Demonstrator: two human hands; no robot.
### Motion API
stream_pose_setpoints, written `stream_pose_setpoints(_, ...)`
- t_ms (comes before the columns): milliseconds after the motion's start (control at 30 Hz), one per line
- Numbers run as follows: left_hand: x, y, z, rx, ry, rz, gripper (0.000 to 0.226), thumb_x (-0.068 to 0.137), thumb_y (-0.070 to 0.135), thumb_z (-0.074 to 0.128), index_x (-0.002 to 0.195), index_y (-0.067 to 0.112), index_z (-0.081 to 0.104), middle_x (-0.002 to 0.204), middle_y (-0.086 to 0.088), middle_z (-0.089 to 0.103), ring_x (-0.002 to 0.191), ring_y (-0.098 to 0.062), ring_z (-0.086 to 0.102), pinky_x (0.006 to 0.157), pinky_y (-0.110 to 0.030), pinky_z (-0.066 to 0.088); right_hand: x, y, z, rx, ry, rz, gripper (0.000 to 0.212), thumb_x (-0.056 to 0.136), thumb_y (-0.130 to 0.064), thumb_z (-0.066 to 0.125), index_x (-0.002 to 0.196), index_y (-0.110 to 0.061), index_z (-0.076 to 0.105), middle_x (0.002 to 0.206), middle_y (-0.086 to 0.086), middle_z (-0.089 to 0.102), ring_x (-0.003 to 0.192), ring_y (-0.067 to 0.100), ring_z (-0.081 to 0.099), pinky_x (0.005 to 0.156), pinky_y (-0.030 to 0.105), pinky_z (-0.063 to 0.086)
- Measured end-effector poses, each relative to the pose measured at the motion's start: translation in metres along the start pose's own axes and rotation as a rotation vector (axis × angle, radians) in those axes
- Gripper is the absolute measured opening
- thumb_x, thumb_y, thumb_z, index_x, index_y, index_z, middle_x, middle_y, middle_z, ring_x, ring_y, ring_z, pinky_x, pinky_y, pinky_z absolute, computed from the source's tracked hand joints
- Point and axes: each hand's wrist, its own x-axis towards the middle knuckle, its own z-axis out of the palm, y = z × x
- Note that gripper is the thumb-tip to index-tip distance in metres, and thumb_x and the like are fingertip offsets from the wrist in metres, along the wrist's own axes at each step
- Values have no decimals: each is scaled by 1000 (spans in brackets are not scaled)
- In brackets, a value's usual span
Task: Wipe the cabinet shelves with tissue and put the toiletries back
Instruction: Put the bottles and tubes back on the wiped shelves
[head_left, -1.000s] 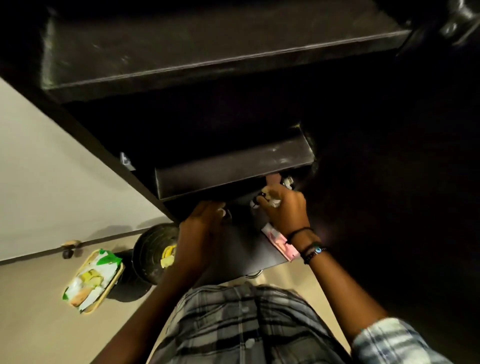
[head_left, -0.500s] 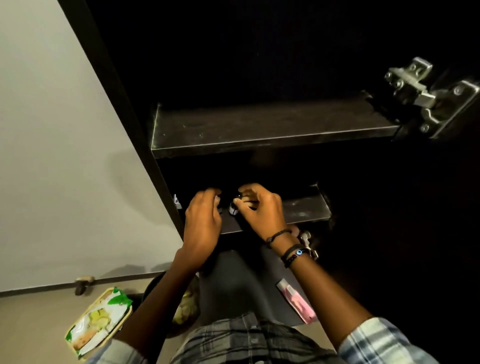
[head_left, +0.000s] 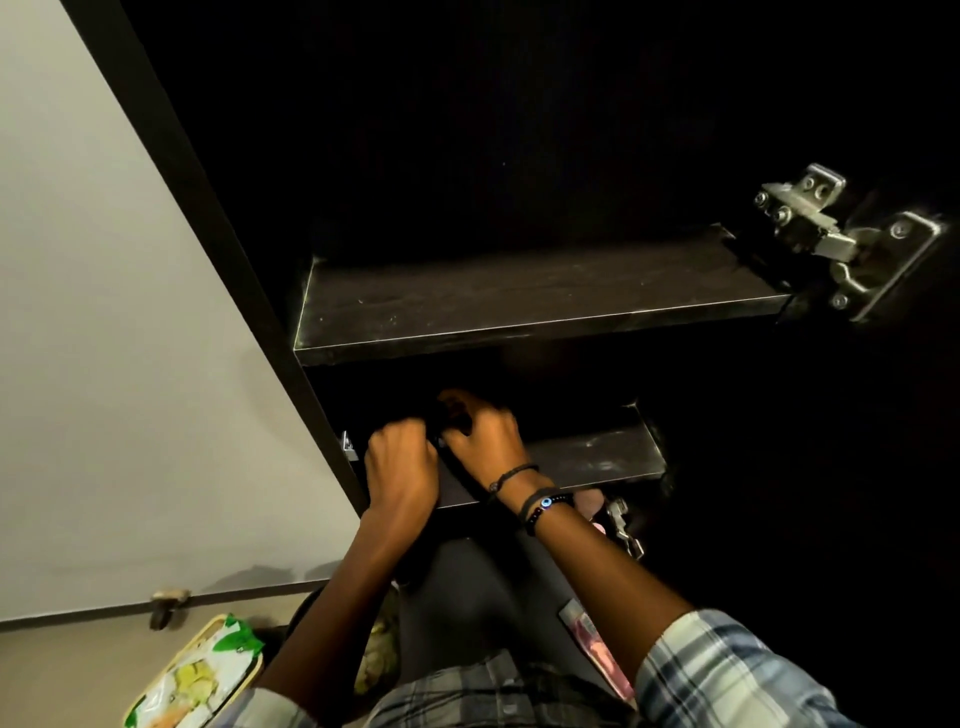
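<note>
Both hands are at the left end of the lower cabinet shelf (head_left: 597, 452). My right hand (head_left: 483, 436) is curled over a small dark toiletry item (head_left: 441, 434) resting on that shelf; most of the item is hidden by the fingers. My left hand (head_left: 402, 467) is a closed fist touching the right hand, and I cannot see anything inside it. The dark upper shelf (head_left: 519, 296) is bare with light scuffs. Under my right forearm, a pink tube (head_left: 597, 649) lies on a dark surface below.
Metal door hinges sit at the upper right (head_left: 831, 234) and below the lower shelf (head_left: 621, 522). A green and yellow wipes packet (head_left: 192, 675) lies on the floor at lower left beside a dark bin (head_left: 374, 654). The white wall (head_left: 104, 364) is left of the cabinet side.
My view has tilted up from the bottom of the cabinet to the shelves. Both hands rose from below onto the lower shelf and moved closer together.
</note>
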Motion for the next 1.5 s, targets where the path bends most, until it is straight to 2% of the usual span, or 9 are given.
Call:
stream_pose_setpoints(367, -11, -2, -7, -63, 57, 29, 11, 88, -3, 51, 93, -8, 58, 99, -29, 59, 97, -45, 55, 72, -46, 44, -7, 5, 10, -21, 20, 29, 40, 80, -11, 65, 120, -14, 61, 107, 14, 71, 104, 31, 64, 88, 36, 53)
stream_pose_setpoints(533, -15, -6, -8, -79, 44, 63, 13, 88, -2, 51, 99, -8, 55, 104, -30, 55, 101, -45, 52, 73, -45, 42, -12, 6, 12, 21, 27, 80, 32, 84, -15, 67, 115, -7, 65, 106, 13, 72, 99, 24, 67, 75, 11, 41)
stream_pose_setpoints(600, -15, -6, -8, -62, 27, 54, 15, 89, -1, 50, 102, -6, 55, 106, -28, 55, 103, -42, 53, 74, -43, 43, -15, 8, 13, 44, 35, 89, 34, 84, -15, 68, 117, -5, 64, 105, 14, 72, 98, 22, 68, 73, 9, 40)
stream_pose_setpoints(800, -22, -10, -3, -8, 45, 75, 32, 86, -2, 53, 118, 0, 49, 118, -22, 50, 113, -36, 48, 87, -38, 44, -29, 17, 15, 43, 83, 54, 42, 83, -18, 69, 122, -11, 58, 112, 9, 65, 97, 19, 64, 88, 30, 54)
stream_pose_setpoints(933, -36, -18, 11, -132, 175, 199, 46, 82, -6, 57, 125, 4, 46, 124, -18, 46, 120, -34, 45, 95, -42, 46, -52, 24, 9, 15, 110, -17, 40, 86, -15, 65, 125, -13, 55, 124, 6, 59, 113, 19, 57, 96, 29, 48)
stream_pose_setpoints(1067, -62, -11, 33, -251, 234, 313, 44, 89, 0, 52, 133, 5, 46, 140, -16, 41, 136, -31, 31, 113, -44, 29, -87, 41, 4, -47, 177, -29, 38, 90, -13, 57, 128, -13, 54, 132, 3, 54, 126, 16, 47, 108, 27, 37)
stream_pose_setpoints(1167, -82, -3, 54, -266, 167, 434, 40, 89, 2, 49, 129, 4, 50, 138, -16, 45, 134, -31, 34, 111, -45, 31, -116, 70, 2, -50, 231, 42, 40, 91, -10, 54, 130, -13, 52, 141, 3, 48, 136, 13, 36, 116, 29, 27)
stream_pose_setpoints(1333, -98, 10, 88, -270, -31, 612, 44, 84, 12, 40, 124, 3, 54, 128, -17, 54, 121, -27, 43, 104, -40, 37, -152, 111, -13, -76, 254, 129, 47, 90, -12, 55, 135, -20, 46, 150, -4, 37, 137, 3, 31, 114, 30, 30)
stream_pose_setpoints(1500, -109, 6, 133, -239, -253, 647, 46, 85, 15, 36, 126, 0, 50, 126, -19, 54, 116, -31, 49, 100, -42, 43, -179, 139, -31, -75, 213, 391, 55, 86, -6, 58, 138, -15, 43, 145, 3, 43, 136, 17, 38, 111, 20, 24)
